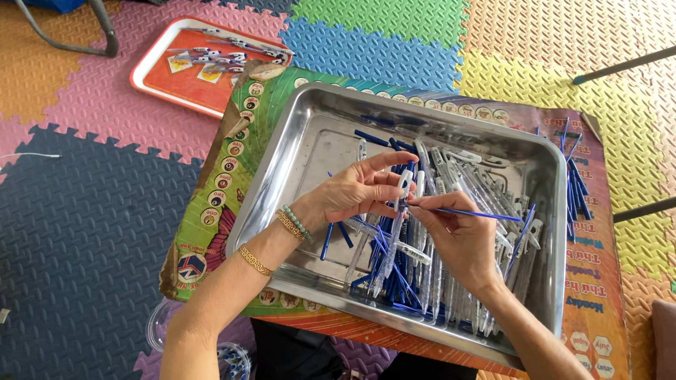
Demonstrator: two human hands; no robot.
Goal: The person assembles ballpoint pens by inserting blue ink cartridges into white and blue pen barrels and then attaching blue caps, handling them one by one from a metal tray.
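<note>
I hold a clear pen barrel (pixel 403 188) upright-tilted in my left hand (pixel 355 193), pinched between thumb and the fingers (pixel 384 163) near its white top end, so the open end faces my other hand. My right hand (pixel 458 232) grips a thin blue refill (pixel 479 213) between thumb and forefinger, lying nearly level with its left tip at the barrel. Both hands are closed on their parts, not released. The refill's tip appears to touch or just meet the barrel; I cannot tell whether it has entered.

Both hands hover over the steel tray (pixel 296 151), directly above the heap of clear barrels and caps (pixel 486 190) that fills its right half. My judgement is that working low over the tray keeps any dropped piece inside its raised rim. Loose blue refills (pixel 331 239) lie in the tray's barer left part, close to my left wrist.

The tray rests on a colourful printed board (pixel 232 162), which gives a flat bed over the foam puzzle mat floor (pixel 91 211). A further bundle of blue refills (pixel 576 190) lies on the board just right of the tray, within reach of my right hand. A red tray (pixel 158 70) with a few small parts sits well apart, up left.
</note>
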